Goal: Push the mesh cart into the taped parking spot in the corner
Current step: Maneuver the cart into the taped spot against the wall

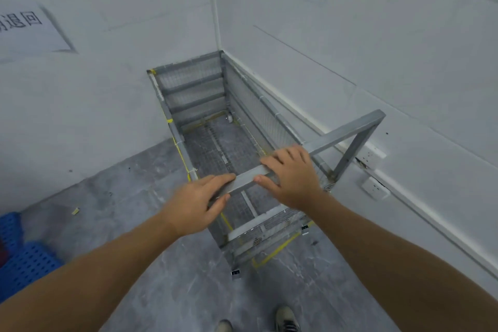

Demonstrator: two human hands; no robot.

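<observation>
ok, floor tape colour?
Yellow. The tape shows best in the head view, on the grey floor by the cart.

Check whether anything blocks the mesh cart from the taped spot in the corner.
Nothing visible does. The mesh cart already sits deep in the corner, its far end at the walls, with yellow tape showing on the floor at its near end. Both the left hand and the right hand are on the handle bar.

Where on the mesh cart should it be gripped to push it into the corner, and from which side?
Grip the mesh cart by its flat grey handle bar, from the open end away from the corner. The bar runs crosswise at the near end, so the left hand and right hand, spaced apart on it, can likely push straight.
</observation>
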